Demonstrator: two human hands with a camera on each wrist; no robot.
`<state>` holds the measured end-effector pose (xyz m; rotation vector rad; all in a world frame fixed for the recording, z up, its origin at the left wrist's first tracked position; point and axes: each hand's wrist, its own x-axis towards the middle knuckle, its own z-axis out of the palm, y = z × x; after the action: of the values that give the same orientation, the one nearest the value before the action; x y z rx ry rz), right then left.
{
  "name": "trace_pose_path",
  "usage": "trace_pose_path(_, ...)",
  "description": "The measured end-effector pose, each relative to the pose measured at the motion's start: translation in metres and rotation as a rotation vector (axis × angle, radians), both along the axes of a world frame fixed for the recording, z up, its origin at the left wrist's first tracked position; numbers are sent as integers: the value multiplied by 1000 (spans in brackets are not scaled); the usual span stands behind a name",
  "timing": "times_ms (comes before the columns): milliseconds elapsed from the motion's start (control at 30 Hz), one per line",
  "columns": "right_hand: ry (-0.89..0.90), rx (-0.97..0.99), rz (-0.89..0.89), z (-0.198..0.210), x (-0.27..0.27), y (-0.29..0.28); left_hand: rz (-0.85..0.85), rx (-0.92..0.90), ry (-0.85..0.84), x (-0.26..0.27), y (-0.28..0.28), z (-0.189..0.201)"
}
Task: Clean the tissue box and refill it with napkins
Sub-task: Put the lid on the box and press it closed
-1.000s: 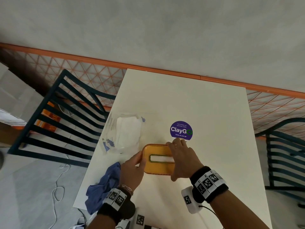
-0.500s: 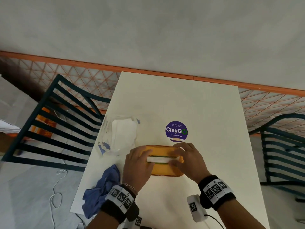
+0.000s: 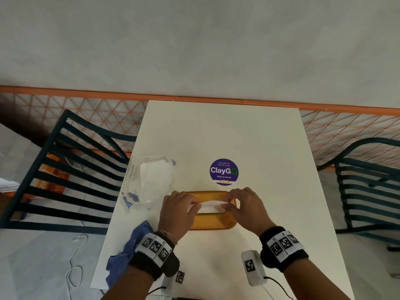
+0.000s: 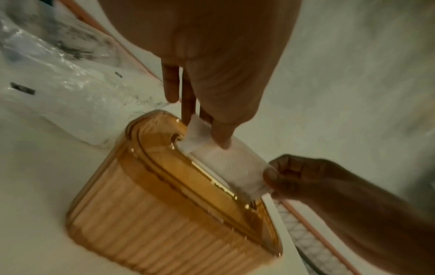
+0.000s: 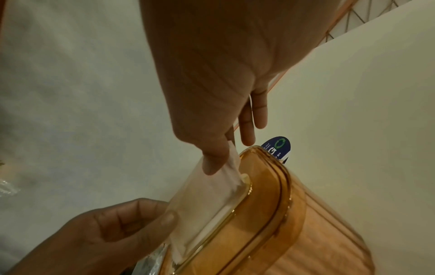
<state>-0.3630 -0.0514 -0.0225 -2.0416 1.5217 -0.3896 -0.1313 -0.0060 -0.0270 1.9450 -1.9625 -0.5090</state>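
Observation:
An amber ribbed tissue box point(image 3: 212, 223) stands with its lid on, on the white table point(image 3: 227, 137) near the front. A white napkin point(image 3: 211, 206) sticks up out of the lid's slot. My left hand point(image 3: 195, 206) pinches the napkin's left end, my right hand point(image 3: 227, 205) its right end. The left wrist view shows the box point(image 4: 153, 223), the napkin point(image 4: 226, 163), the left thumb and fingers point(image 4: 221, 137) pinching it, and the right hand point(image 4: 270, 178) at the far end. The right wrist view shows the same pinch on the napkin point(image 5: 207, 201) by my right hand point(image 5: 221, 160).
A clear plastic pack of white napkins point(image 3: 151, 180) lies left of the box. A crumpled blue cloth point(image 3: 127, 254) hangs at the table's front left edge. A purple round sticker point(image 3: 224, 171) sits behind the box. Dark slatted chairs point(image 3: 71, 180) flank the table.
Both hands moved from the box's sides onto the lid slot. A napkin now stands up out of the slot, pinched at both ends.

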Motion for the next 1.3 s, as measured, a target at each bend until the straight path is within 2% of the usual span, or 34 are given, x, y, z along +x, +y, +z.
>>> trace_pose_path(67,1,-5,19,0,1,0,-28,87,48,8,-5,4)
trace_pose_path(167,5,-26,43,1,3,-1,-44,115,61,19,-11,11)
trace_pose_path(333,29,-16,53,4,5,-1,-80,38,33,27,-14,23)
trace_pose_path(400,1,26,-23,4,1,0,-20,12,104,28,-11,25)
trace_pose_path(467,-40,166,-141,3,-7,3,173,68,251,29,-2,26)
trace_pose_path(533,-53,394,-220,-3,-17,7,352,238,374,30,15,18)
trace_pose_path(600,-44,574,-210,-13,-24,12,421,452,482,27,34,3)
trace_pose_path(667,-98,649,-185,-18,-26,17,417,553,579,21,47,-12)
trace_pose_path(733,-115,622,-154,-15,-21,21,426,545,585,14,50,-19)
trace_pose_path(800,-55,573,-147,-14,-19,18,418,511,564,8,44,-19)
trace_pose_path(933,-73,567,-229,-10,-28,2,330,459,552,0,19,-1)
trace_pose_path(1100,-123,491,-336,4,-43,-33,332,438,616,-17,-28,18)
trace_pose_path(1300,-110,491,-391,8,-52,-76,324,446,604,-32,-75,14)
